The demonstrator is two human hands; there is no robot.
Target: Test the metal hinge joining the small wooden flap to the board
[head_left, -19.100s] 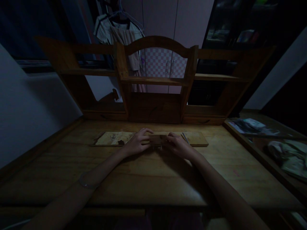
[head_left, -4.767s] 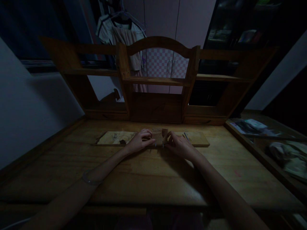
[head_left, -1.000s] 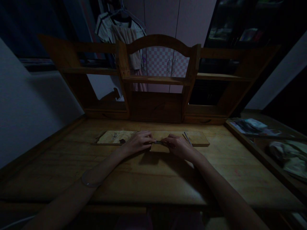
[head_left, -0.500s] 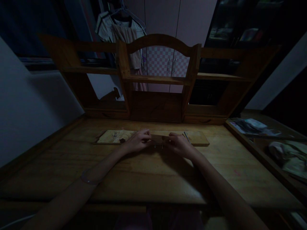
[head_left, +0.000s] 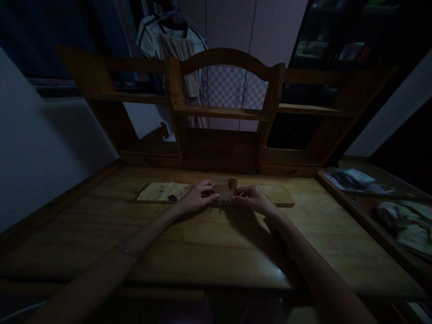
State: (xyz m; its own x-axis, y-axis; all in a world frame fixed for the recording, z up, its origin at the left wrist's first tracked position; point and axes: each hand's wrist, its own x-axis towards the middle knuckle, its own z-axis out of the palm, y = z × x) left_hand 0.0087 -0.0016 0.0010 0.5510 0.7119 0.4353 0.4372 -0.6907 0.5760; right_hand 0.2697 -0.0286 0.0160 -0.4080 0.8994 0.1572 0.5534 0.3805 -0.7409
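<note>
A small brown rectangular piece (head_left: 225,189), probably wood, is held up between my two hands above the long wooden plank. Two thin pale pins show at its lower edge; the dim light hides their exact kind. My left hand (head_left: 199,197) pinches it at the left side, thumb near the left pin. On the other side my right hand (head_left: 251,198) is closed with fingertips at the right pin and edge. Behind and beneath the hands lies the plank (head_left: 278,196), its left part stained and rough with a dark spot.
The wooden desk top (head_left: 189,256) spreads around the plank. At the back stands a wooden shelf unit (head_left: 222,112) with small drawers. To the right, a lower side surface holds papers (head_left: 357,177) and crumpled cloth (head_left: 411,225). Clothes (head_left: 168,40) hang behind.
The small brown piece has tilted up, so its broad face now shows. My fingers have shifted to its lower corners by the pins. A thin dark stick on the plank is now covered.
</note>
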